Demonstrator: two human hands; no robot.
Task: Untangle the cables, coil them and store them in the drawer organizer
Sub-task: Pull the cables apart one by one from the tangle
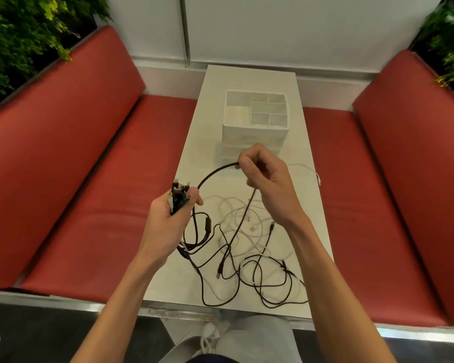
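Observation:
My left hand (pixel 172 214) grips a bundle of black cable plugs (pixel 179 195) above the table's left edge. From that bundle a black braided cable (pixel 212 173) arcs up to my right hand (pixel 266 179), which pinches it in front of the white drawer organizer (pixel 256 132). The organizer has open compartments on top and stacked drawers below. More black cable (pixel 260 281) lies in loose tangled loops on the near part of the white table (pixel 207 106). White cables (pixel 244 218) lie mixed in under and beside the black loops.
Red cushioned benches (pixel 89 179) flank the narrow table on both sides. A white cable end (pixel 317 176) reaches the table's right edge. Green plants (pixel 16 35) stand behind the benches. My knee and a white shoe (pixel 210 334) are below the near edge.

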